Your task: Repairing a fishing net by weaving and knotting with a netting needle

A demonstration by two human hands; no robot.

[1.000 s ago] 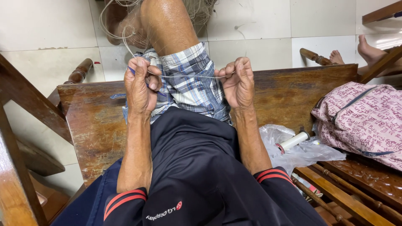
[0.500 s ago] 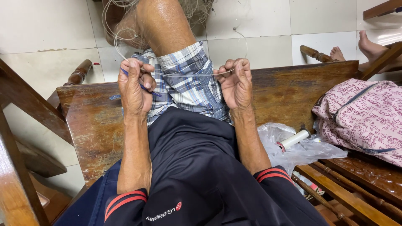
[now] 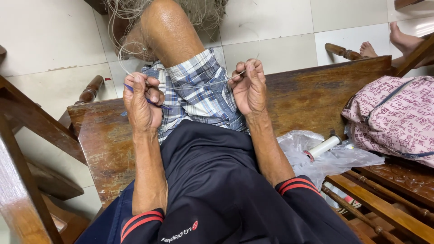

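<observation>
Holding a thin pale line (image 3: 199, 84) taut between my 2 hands, I see it stretched across the middle of the frame above the plaid shorts (image 3: 199, 97); it looks like fine nylon, very light, limp unless tensioned, and slick, so I judge a fingertip pinch close to each end of the span grips it best; my left hand (image 3: 142, 101) is curled shut, pinching the line with thumb and forefinger and also clamping a slim purple netting needle (image 3: 149, 100) that angles toward the shorts; my right hand (image 3: 248, 88) is closed around the line's other end, knuckles up, wrist bent back; both forearms run up from the bottom of the frame, elbows tucked, over the dark wooden bench (image 3: 312, 97); a tangle of fishing net (image 3: 135, 22) hangs around the knee at upper centre; a white spool (image 3: 322, 147) lies on a clear plastic bag (image 3: 316, 158) at right, below a pink backpack (image 3: 393, 117).
</observation>
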